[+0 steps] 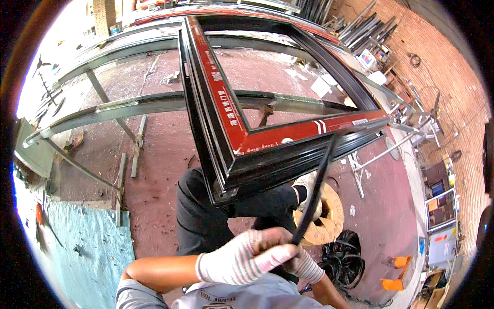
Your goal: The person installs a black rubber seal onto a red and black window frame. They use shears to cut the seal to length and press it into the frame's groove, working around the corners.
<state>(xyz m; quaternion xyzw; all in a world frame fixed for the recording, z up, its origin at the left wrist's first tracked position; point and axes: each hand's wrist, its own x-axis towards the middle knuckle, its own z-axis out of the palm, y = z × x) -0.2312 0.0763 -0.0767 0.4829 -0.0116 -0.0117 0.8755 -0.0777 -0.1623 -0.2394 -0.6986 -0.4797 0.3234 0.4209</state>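
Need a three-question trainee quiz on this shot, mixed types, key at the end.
1. Multiple choice: what colour is the printed covering on the black frame?
A) Blue
B) Red
C) Green

2. True or false: the pale blue sheet lies at the right of the picture.

3. Fill in: the left hand, which holds the black strip, and the right hand both wear striped ____.

Key:
1. B
2. False; the pale blue sheet lies at the left.
3. gloves
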